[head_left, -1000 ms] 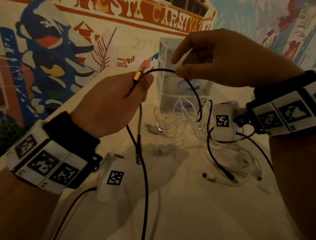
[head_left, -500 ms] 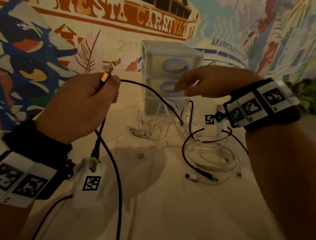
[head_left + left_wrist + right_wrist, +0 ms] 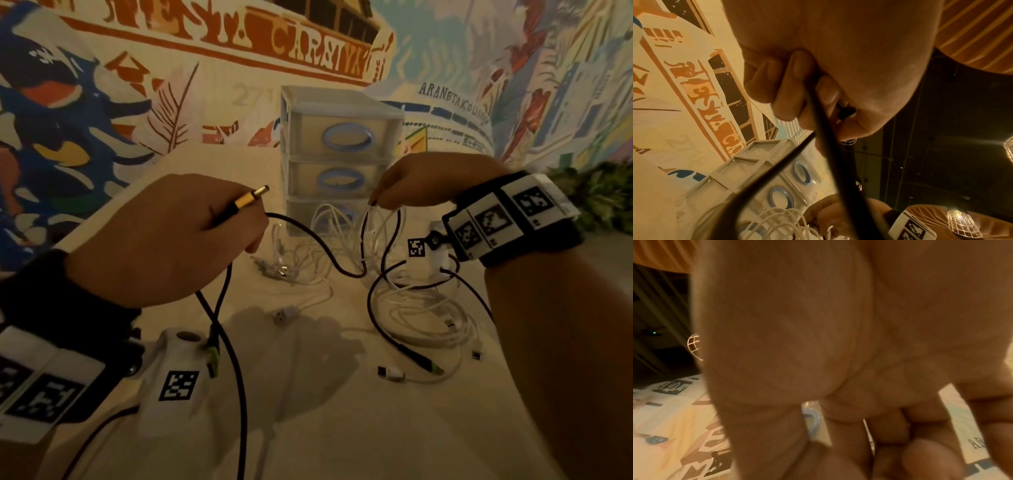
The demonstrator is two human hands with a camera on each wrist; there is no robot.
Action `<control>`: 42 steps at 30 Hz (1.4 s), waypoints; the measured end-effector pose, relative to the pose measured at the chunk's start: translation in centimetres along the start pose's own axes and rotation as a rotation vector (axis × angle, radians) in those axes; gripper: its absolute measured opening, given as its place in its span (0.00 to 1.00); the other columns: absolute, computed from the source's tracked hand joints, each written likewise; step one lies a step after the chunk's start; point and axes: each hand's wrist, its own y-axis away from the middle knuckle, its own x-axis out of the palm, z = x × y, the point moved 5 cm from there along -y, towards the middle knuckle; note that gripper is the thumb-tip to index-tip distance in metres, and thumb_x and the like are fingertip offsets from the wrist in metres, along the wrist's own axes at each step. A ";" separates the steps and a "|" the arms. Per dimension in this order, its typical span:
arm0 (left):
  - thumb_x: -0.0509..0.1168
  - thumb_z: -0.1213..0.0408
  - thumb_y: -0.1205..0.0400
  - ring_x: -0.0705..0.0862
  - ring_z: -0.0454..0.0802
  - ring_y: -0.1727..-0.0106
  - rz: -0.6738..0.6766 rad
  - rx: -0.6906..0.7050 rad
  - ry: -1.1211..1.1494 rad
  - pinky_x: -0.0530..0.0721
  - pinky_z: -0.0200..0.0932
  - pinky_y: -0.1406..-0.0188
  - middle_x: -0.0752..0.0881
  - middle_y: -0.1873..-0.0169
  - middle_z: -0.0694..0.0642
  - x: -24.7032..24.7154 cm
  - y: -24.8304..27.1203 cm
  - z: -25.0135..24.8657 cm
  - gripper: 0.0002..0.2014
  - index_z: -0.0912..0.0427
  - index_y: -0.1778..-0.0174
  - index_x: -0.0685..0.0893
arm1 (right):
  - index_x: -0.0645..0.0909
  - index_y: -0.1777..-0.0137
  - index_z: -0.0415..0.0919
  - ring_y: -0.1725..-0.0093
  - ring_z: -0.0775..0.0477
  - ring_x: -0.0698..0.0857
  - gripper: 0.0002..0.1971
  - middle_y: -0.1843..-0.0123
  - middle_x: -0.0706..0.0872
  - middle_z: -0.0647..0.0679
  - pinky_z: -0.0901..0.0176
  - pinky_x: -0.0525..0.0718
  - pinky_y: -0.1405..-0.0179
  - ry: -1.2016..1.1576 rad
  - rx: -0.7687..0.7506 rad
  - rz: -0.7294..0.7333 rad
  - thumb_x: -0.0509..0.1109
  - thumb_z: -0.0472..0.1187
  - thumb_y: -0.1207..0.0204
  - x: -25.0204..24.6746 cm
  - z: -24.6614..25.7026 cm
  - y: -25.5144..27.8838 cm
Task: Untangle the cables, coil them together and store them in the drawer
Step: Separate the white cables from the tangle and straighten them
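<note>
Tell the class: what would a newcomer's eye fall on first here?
Probably the gold-tipped black braided cable held up in the left hand, centre-left. Next, the tangle of white cables on the table before the white three-drawer plastic unit, where the right hand pinches strands.

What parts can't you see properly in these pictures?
- Head view: the right hand's fingertips point away, so what they pinch among the white cables is unclear.
- Right wrist view: the palm fills the blurred picture and hides the cables.
- Head view: the black cable held by the left hand runs off the bottom edge.
- Head view: the bottom drawer is half covered by cables; all contents are unseen.
</note>
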 end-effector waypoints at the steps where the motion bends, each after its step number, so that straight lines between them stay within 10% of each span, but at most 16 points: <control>1: 0.52 0.49 0.22 0.75 0.40 0.78 -0.001 0.007 -0.004 0.64 0.43 0.76 0.78 0.79 0.45 0.0 0.0 0.0 0.19 0.54 0.70 0.81 | 0.90 0.46 0.48 0.40 0.41 0.84 0.12 0.41 0.88 0.46 0.40 0.82 0.31 -0.034 0.002 -0.024 0.71 0.52 0.22 -0.2 0.1 0.0; 11: 0.49 0.44 0.17 0.78 0.38 0.72 0.037 -0.059 -0.080 0.65 0.43 0.74 0.81 0.75 0.36 0.4 -0.2 0.4 0.24 0.52 0.71 0.80 | 0.82 0.34 0.26 0.50 0.39 0.80 0.17 0.43 0.86 0.30 0.49 0.78 0.50 -0.193 -0.023 -0.130 0.57 0.34 0.12 -0.7 1.0 -0.1; 17: 0.50 0.36 0.20 0.76 0.48 0.75 0.036 -0.046 -0.146 0.69 0.42 0.74 0.78 0.76 0.57 0.3 0.0 0.0 0.29 0.58 0.71 0.78 | 0.85 0.46 0.26 0.52 0.32 0.88 0.12 0.48 0.90 0.31 0.39 0.88 0.42 -0.400 -0.085 -0.211 0.62 0.34 0.14 -2.0 1.3 0.6; 25: 0.55 0.33 0.22 0.78 0.37 0.64 0.022 -0.029 -0.240 0.64 0.35 0.76 0.77 0.77 0.52 0.2 0.0 0.5 0.17 0.40 0.60 0.79 | 0.80 0.54 0.40 0.63 0.42 0.89 0.12 0.68 0.90 0.48 0.37 0.89 0.46 -0.694 -0.239 -0.298 0.56 0.33 0.14 -3.6 3.1 2.5; 31: 0.51 0.40 0.16 0.82 0.40 0.64 -0.013 -0.020 -0.117 0.81 0.41 0.64 0.84 0.66 0.44 0.2 0.0 0.5 0.13 0.35 0.43 0.76 | 0.80 0.53 0.41 0.63 0.44 0.92 0.11 0.64 0.93 0.47 0.45 0.90 0.55 -0.641 -0.345 -0.259 0.56 0.32 0.16 -3.4 5.7 3.6; 36: 0.54 0.35 0.19 0.79 0.40 0.67 -0.083 0.049 -0.102 0.74 0.33 0.70 0.78 0.76 0.48 0.4 0.0 -0.3 0.16 0.36 0.41 0.75 | 0.79 0.53 0.41 0.57 0.44 0.94 0.09 0.60 0.94 0.45 0.36 0.89 0.41 -0.630 -0.457 -0.192 0.57 0.34 0.14 -2.8 8.1 4.6; 39: 0.53 0.34 0.18 0.79 0.36 0.65 -0.068 0.077 -0.135 0.73 0.31 0.70 0.80 0.66 0.31 0.8 -0.1 -0.6 0.16 0.36 0.43 0.77 | 0.79 0.53 0.42 0.57 0.45 0.94 0.09 0.59 0.94 0.44 0.45 0.89 0.49 -0.657 -0.523 -0.158 0.58 0.34 0.15 -2.3 9.2 4.9; 42: 0.54 0.34 0.18 0.79 0.39 0.66 -0.117 0.072 -0.135 0.68 0.34 0.76 0.79 0.74 0.45 0.6 -0.2 -0.4 0.15 0.36 0.46 0.77 | 0.79 0.52 0.40 0.53 0.40 0.93 0.09 0.55 0.93 0.38 0.45 0.87 0.48 -0.711 -0.568 -0.120 0.58 0.32 0.15 -2.0 9.7 5.0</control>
